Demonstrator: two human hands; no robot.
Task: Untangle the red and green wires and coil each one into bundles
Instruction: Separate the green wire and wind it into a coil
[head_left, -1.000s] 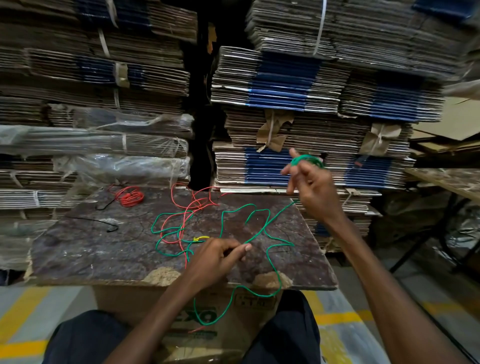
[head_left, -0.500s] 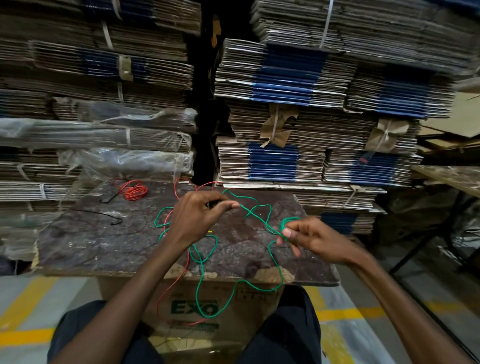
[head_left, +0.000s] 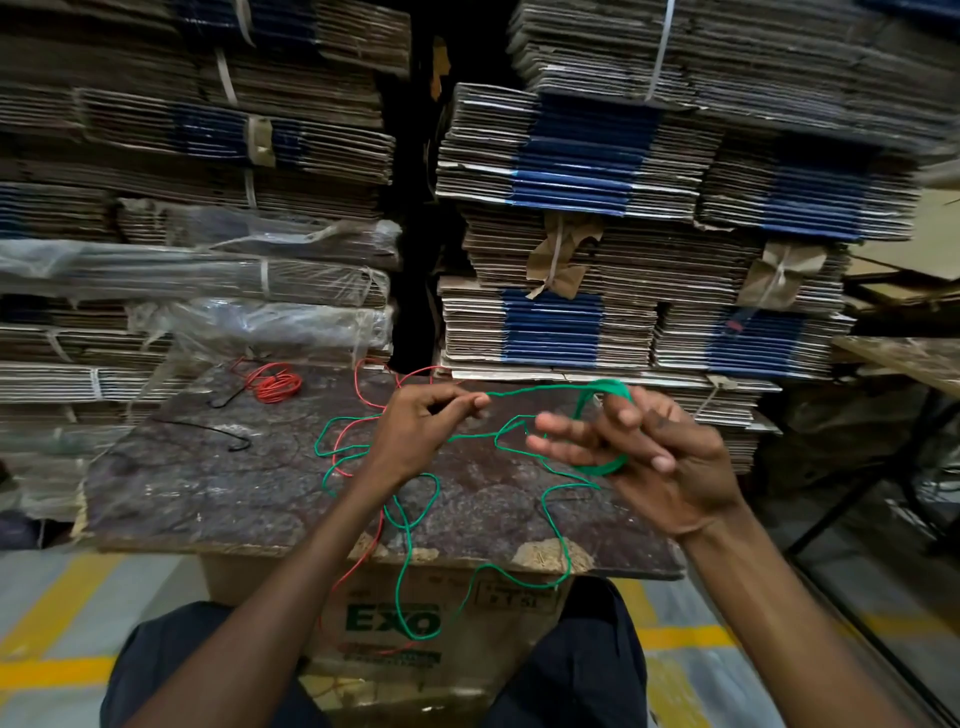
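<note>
My right hand (head_left: 644, 457) holds a small coil of the green wire (head_left: 602, 470) looped around its fingers. My left hand (head_left: 421, 431) pinches the same green wire between thumb and fingertips, and a taut stretch runs from it to the coil. The loose green wire (head_left: 410, 566) snakes over the dark board (head_left: 208, 483) and hangs down past its front edge. A loose red wire (head_left: 363, 384) lies tangled with it under my left hand and also dangles over the edge. A coiled red bundle (head_left: 272, 384) rests at the board's back left.
A thin black wire (head_left: 223, 434) lies on the board's left part. The board sits on a cardboard box (head_left: 389, 618) between my knees. Tall stacks of flattened cartons (head_left: 597, 208) rise right behind the board. A table edge (head_left: 904, 358) juts in at the right.
My right hand has risen and turned palm-up with the green coil around its fingers. My left hand stays over the tangle, now pulling the green wire taut toward the coil.
</note>
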